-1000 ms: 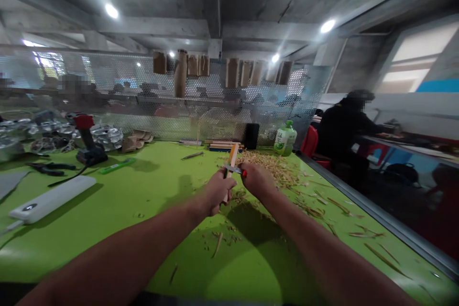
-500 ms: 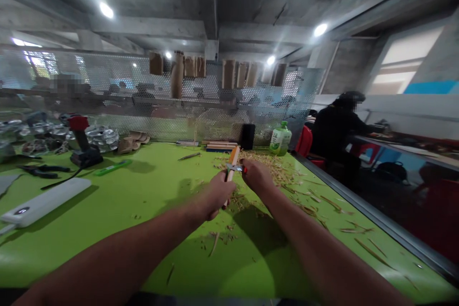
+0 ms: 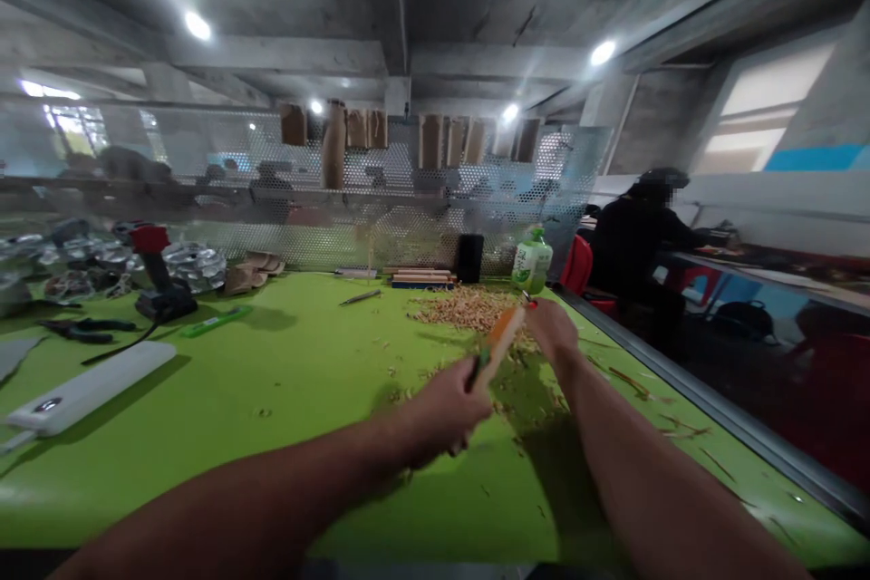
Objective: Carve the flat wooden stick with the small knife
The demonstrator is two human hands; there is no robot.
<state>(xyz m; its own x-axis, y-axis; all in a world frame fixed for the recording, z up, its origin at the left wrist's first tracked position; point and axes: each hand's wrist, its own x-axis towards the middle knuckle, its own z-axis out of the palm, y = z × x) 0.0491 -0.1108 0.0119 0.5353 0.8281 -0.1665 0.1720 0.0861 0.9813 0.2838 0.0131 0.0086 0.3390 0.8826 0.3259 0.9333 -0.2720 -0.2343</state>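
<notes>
My left hand [image 3: 445,408] is closed around the near end of a light wooden strip [image 3: 501,343] with an orange-brown face. The strip slants up and away to the right above the table. Something dark green shows beside it, just past my left fingers. At the strip's far end, my right hand [image 3: 552,326] is closed on a small bladed tool [image 3: 527,297]. A bit of metal and red shows; the rest is hidden by the hand. A heap of pale wood shavings [image 3: 466,308] lies behind the strip.
Along the back stand a green-labelled bottle [image 3: 532,261], a black phone-like slab [image 3: 469,258] and stacked wooden strips [image 3: 421,278]. At left are a cordless drill [image 3: 159,276], pliers [image 3: 88,327], a green cutter [image 3: 216,321] and a white power strip [image 3: 95,388]. A person [image 3: 639,236] sits at right.
Both hands have moved right. The bladed tool has gone from near my left hand to the strip's far end, widening the gap between the hands. The strip now tilts more to the right.
</notes>
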